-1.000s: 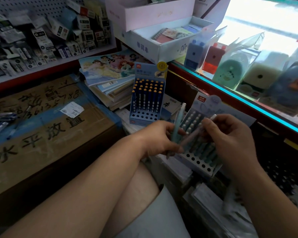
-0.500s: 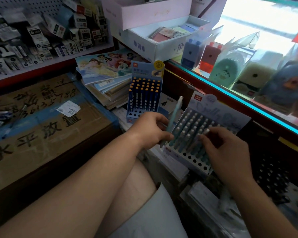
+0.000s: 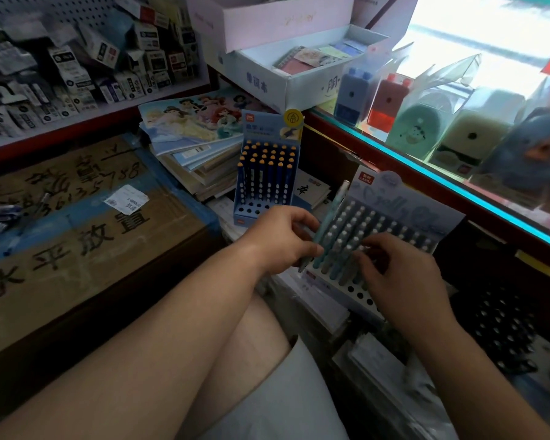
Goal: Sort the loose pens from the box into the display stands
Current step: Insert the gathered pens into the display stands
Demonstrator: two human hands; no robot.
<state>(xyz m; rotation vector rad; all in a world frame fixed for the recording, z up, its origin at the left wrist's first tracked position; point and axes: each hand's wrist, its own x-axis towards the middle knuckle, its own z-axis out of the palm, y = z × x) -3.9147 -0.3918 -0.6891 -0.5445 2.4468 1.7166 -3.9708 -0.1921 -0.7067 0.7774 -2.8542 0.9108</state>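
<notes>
Taped carton (image 3: 77, 236) fills the left, lying flat, handwriting on top. Book stack (image 3: 185, 154) sits behind it, just beside the blue stand (image 3: 269, 122).

Blue stand upright; back rows hold orange-tipped pens (image 3: 267, 160), and holes show in the front rows.

Grey stand (image 3: 426, 214) is nearer you on the right, tilted back and mostly filled with capped pens (image 3: 346, 236). A few holes show along its front edge.

Your left hand (image 3: 280, 239) is just left of the grey stand, fingers curled round a teal pen (image 3: 329, 222) that slants up along the stand's left edge.

Your right hand (image 3: 404, 277) is over the grey stand's front rows, fingertips down among the capped pens. Cannot tell whether it grips one.
</notes>
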